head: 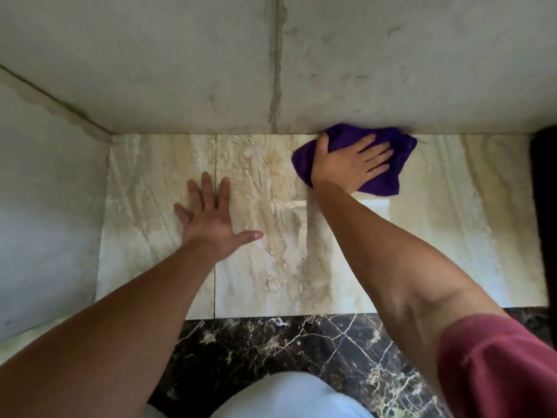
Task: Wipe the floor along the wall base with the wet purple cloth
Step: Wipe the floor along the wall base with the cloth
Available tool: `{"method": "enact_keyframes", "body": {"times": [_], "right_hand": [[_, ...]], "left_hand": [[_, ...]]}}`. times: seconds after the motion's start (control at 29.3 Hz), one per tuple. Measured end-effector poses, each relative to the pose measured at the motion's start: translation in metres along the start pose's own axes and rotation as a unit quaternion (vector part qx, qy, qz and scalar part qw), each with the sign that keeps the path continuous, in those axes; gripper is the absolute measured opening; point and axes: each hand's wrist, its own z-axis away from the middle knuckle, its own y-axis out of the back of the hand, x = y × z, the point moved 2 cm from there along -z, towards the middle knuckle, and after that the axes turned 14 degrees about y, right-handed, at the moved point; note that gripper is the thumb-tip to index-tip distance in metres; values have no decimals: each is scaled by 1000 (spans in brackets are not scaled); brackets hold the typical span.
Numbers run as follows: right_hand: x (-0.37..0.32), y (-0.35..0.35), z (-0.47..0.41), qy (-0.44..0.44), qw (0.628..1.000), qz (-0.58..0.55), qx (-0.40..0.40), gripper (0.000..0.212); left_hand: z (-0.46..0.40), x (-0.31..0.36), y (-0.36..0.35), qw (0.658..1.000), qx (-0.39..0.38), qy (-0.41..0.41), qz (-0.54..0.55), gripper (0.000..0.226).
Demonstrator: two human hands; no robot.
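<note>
Right hand [349, 167] flat on the purple cloth [388, 179], fingers [378, 153] spread wide to press it against the cream floor tile [437, 236] at the wall base [452, 129] — full contact for wiping. Left hand [211, 224] splayed, empty, bracing body weight.

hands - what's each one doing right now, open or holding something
Left hand: open, flat on the floor tile, holding nothing.
Right hand: open, fingers spread, pressing the purple cloth down at the wall base.
</note>
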Motion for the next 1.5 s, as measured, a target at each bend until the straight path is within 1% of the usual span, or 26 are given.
{"method": "enact_keyframes", "body": {"times": [0.07, 0.14, 0.2, 0.27, 0.34, 0.44, 0.55, 0.61, 0.68, 0.75, 0.85, 0.95, 0.99, 1.02, 1.06, 1.12, 1.16, 1.23, 1.26, 1.33, 1.5], "right_hand": [[10, 11, 3, 38, 999, -37, 7, 113], [26, 29, 4, 87, 994, -62, 30, 121], [39, 39, 2, 124, 990, -47, 58, 125], [44, 36, 3, 166, 985, -9, 43, 125], [40, 20, 5, 182, 982, 36, 11, 123], [23, 1, 9, 151, 987, 59, 17, 119], [-4, -12, 25, 164, 984, 68, 14, 117], [-28, -21, 42, 171, 983, 66, -6, 115], [-56, -32, 62, 179, 982, 56, -32, 113], [-82, -40, 78, 189, 979, 52, -52, 110], [-102, -49, 89, 209, 975, 53, -60, 104], [-91, -44, 94, 267, 958, 56, -87, 97], [-77, -42, 93, 292, 951, 64, -81, 93], [-59, -39, 87, 295, 950, 70, -72, 92], [-37, -32, 77, 270, 959, 72, -48, 93], [14, -10, 47, 178, 981, 74, 2, 100], [38, 2, 28, 142, 987, 78, 20, 104], [67, 20, -4, 105, 991, 80, 36, 109], [68, 20, -11, 95, 991, 83, 40, 109], [46, 11, -6, 84, 992, 80, 53, 108], [-46, -30, 43, 95, 994, 55, 16, 111]], "left_hand": [[-3, -2, 4, 1000, -20, -5, -8, 139], [-2, -8, 10, 999, -32, -17, -20, 140], [-3, -14, 11, 999, -25, -33, -33, 139], [-2, -18, 10, 998, -17, -42, -35, 137], [-4, -20, 5, 998, -6, -45, -37, 136], [-6, -28, -1, 998, 39, -40, -35, 134], [3, -41, -11, 997, 75, -4, -3, 133], [11, -51, -20, 997, 73, 6, 7, 133], [15, -62, -23, 997, 71, 6, -10, 133], [14, -69, -23, 998, 59, -7, -10, 133], [13, -70, -19, 999, 32, -23, 5, 135], [16, -68, -13, 1000, 14, -23, -15, 137], [17, -69, -12, 999, 15, -21, -19, 137], [18, -69, -12, 999, 17, -16, -22, 136], [19, -69, -12, 999, 21, -13, -25, 136], [21, -72, -11, 999, 29, -1, -33, 136], [21, -73, -13, 999, 34, 5, -33, 136], [17, -76, -15, 999, 41, 5, -34, 137], [14, -78, -18, 999, 42, 0, -32, 138], [11, -79, -20, 998, 50, -9, -27, 139], [12, -82, -26, 998, 60, -13, -12, 141]]}}
